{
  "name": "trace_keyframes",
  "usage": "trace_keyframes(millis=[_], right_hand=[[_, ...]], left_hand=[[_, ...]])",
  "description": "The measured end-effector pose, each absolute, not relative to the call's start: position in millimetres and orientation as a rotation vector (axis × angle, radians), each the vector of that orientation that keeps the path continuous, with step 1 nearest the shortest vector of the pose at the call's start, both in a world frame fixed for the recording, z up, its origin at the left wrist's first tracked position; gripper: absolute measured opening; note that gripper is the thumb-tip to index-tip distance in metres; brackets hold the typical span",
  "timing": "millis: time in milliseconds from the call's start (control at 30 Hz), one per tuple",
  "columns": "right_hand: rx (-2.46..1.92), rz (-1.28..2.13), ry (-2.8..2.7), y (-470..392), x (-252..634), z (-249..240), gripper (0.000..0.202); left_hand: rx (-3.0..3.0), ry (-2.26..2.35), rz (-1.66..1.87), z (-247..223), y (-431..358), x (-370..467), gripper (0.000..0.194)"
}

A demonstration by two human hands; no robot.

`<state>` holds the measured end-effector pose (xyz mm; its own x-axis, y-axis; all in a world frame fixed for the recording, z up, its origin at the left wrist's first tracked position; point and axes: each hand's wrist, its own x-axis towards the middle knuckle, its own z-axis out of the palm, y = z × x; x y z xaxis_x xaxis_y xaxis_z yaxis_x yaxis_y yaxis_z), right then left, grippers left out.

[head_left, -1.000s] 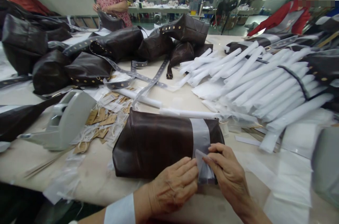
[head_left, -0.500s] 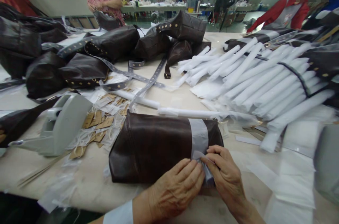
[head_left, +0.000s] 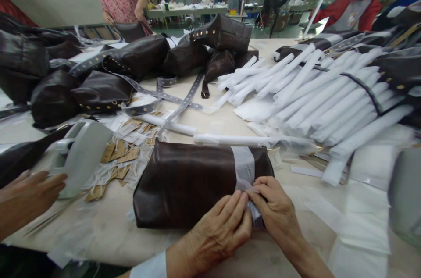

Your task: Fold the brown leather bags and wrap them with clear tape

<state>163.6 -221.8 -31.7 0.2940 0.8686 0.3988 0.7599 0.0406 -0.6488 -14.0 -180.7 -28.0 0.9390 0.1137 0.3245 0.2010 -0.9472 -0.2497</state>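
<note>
In front of me a dark brown leather bag lies on its side on the table. A whitish translucent wrapping strip runs over its right part and bunches at the front. My left hand is closed on the lower part of this strip, its fingertips pressed together against the bag. Facing it from the right, my right hand pinches the gathered strip between thumb and fingers. The fingertips of both hands nearly meet. What lies under the strip is hidden.
A co-worker's hand reaches in from the left beside a grey tape dispenser. Brown paper tags lie behind it. White wrapped rolls are piled at right, dark bags at the back. White sheets lie at right.
A co-worker's hand has come in at the left, next to the tape dispenser. My hands have stayed at the strip, with slight finger shifts. The view has moved slightly.
</note>
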Motion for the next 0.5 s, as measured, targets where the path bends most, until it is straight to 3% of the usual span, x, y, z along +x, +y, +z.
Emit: trace_keyframes(millis=[233,500], right_hand=[[-1.779,0.173,-1.435,-219,164,-32,0.035],[-1.657,0.088,-1.257,-237,176,-26,0.016]], left_hand=[[-2.771,-0.325,-0.436,-33,-185,-11,0.045],[-2.781,-0.338,-0.496,-33,-183,-9,0.043]])
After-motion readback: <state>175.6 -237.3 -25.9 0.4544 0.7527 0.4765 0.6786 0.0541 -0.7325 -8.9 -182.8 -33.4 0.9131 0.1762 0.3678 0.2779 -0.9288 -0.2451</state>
